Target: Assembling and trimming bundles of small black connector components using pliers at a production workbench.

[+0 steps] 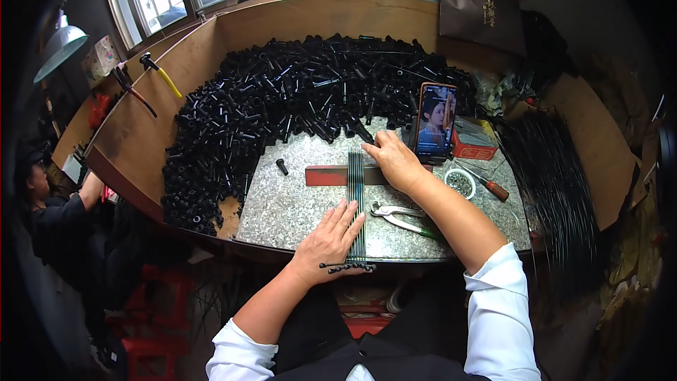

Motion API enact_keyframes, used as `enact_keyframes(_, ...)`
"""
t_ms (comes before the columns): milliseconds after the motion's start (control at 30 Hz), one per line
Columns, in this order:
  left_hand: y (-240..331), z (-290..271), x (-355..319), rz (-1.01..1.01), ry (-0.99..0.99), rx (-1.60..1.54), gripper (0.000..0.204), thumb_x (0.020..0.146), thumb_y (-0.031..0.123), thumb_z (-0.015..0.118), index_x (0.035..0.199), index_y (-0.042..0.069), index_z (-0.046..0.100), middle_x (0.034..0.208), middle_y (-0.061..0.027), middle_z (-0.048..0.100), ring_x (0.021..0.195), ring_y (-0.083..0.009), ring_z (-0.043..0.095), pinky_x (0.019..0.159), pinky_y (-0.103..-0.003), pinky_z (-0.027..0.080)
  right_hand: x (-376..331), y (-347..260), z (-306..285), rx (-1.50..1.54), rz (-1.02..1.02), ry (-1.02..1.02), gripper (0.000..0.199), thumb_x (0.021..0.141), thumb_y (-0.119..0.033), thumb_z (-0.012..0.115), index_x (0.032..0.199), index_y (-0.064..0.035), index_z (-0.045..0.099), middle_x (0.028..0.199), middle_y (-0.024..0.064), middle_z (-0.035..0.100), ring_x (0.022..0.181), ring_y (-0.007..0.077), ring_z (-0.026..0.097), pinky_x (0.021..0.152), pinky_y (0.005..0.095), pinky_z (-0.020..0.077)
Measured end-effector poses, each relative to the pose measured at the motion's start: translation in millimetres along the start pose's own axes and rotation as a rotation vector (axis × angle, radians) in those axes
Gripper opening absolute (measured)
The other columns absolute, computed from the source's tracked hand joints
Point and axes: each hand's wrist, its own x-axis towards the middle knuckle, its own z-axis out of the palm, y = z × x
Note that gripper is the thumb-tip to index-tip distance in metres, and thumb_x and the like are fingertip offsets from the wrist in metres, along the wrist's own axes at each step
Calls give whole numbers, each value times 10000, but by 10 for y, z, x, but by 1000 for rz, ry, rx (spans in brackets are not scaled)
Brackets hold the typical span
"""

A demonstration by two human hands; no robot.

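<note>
Rods: a row of thin dark metal rods (356, 201) is being kept flat on the stone slab (282, 204), across a red bar (326, 175).
Left hand (328, 243): is being pressed open-palmed beside the near ends.
Right hand (395, 161): is being laid flat on the far ends.
Handling: judged light, stiff, prone to rolling; best gripped at the capped ends (347, 267).

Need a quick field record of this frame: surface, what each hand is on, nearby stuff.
surface: speckled stone slab on a wooden bench
left hand: flat on near end of a row of thin rods
right hand: on the rods' far end, over a red bar
rod ends: black caps at near edge
nearby: pliers, screwdriver, phone propped upright, heap of black tubes
</note>
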Motion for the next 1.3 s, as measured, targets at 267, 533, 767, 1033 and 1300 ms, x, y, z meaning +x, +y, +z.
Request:
enact_keyframes(267,-2,21,11,-4,25,-37,926,755,580,636,1381,-43,358,1430,-282,327,1352,-426,293,1111,-478,260,-107,-45,-258,152,-126,173,504,720,123,519,1195,-39,568,1103,167,543,1021,322,567,867,381,494)
enact_keyframes(533,-28,-16,-35,-28,-25,-67,997,580,268,833,1423,71,340,1449,-265,307,1368,-412,275,1117,-463,265,-264,480,-1270,-122,53,600,375,797,99,561,1150,-21,604,1026,151,587,885,308,597,786,372,498)
enact_keyframes(767,-22,-17,-14,-6,-16,-55,846,664,146,712,1419,45,343,1436,-280,323,1356,-427,295,1107,-478,276,-785,1684,-1129,-192,563,107,189,779,-62,624,953,-20,687,931,186,658,939,362,609,839,413,479)
enact_keyframes(1033,-63,91,-9,35,44,91,895,711,641,656,1328,21,467,1394,-296,367,1330,-443,321,1099,-487,289,-806,1774,-908,-175,727,-209,257,729,-77,697,984,-51,710,952,217,662,938,356,635,832,408,500)
enact_keyframes(1300,-14,46,17,13,56,61,645,870,500,500,1344,64,469,1393,-278,389,1292,-432,394,1068,-487,330,-801,1837,-872,-218,661,-303,212,720,-68,704,931,-42,711,931,197,668,904,347,639,777,413,505)
